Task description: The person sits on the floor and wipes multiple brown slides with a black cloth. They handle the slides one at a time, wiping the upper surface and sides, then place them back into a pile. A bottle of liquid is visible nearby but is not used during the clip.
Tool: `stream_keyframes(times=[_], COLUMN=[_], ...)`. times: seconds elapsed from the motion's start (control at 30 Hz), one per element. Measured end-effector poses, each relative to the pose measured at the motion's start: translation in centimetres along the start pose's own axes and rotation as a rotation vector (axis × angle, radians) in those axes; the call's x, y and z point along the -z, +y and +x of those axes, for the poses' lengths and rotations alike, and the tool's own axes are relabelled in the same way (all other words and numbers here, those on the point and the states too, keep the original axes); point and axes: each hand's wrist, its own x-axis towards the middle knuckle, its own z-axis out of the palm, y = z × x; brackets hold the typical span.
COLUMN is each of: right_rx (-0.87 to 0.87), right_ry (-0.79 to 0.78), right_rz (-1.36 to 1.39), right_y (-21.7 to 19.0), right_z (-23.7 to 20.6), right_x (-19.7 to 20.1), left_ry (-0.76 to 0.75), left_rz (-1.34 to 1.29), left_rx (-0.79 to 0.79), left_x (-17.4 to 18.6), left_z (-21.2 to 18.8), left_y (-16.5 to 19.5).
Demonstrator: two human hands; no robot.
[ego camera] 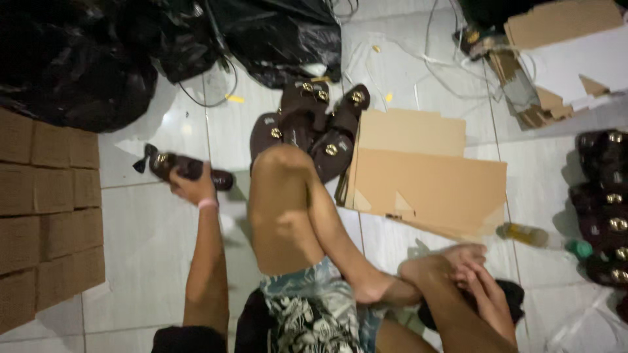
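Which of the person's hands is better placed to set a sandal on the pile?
Probably the left hand: it already grips a dark sandal near the sandal pile. The right hand rests low by the foot.

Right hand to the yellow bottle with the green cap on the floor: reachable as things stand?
Probably yes. The right hand rests by the foot, and the yellow bottle lies on bare tile just beyond it, with nothing between. The cardboard sheet sits farther off to the side, out of the path.
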Motion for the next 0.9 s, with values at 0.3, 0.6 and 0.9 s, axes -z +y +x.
stream_keyframes(times=[0.3, 0.6, 0.9], right_rx=[-0.018, 0.059, 0.004], right_ry=[0.098, 0.067, 0.07], right_rz=[0.061, 0.043, 0.303], right_y=[-1.2, -2.0, -3.0], right_z=[-1.2, -1.5, -2.0], right_x=[-1.0, -1.6, -3.8], left_ry=[0.006, -0.814, -0.996], left_rz=[-0.464, -0.426, 0.878], left_rx=[-0.51, -0.945, -0.795], left_x=[-2.3, -4.6, -7.7], left_z=[2.0, -6.2, -16.3], left_y=[7.1, 17.9, 16.7])
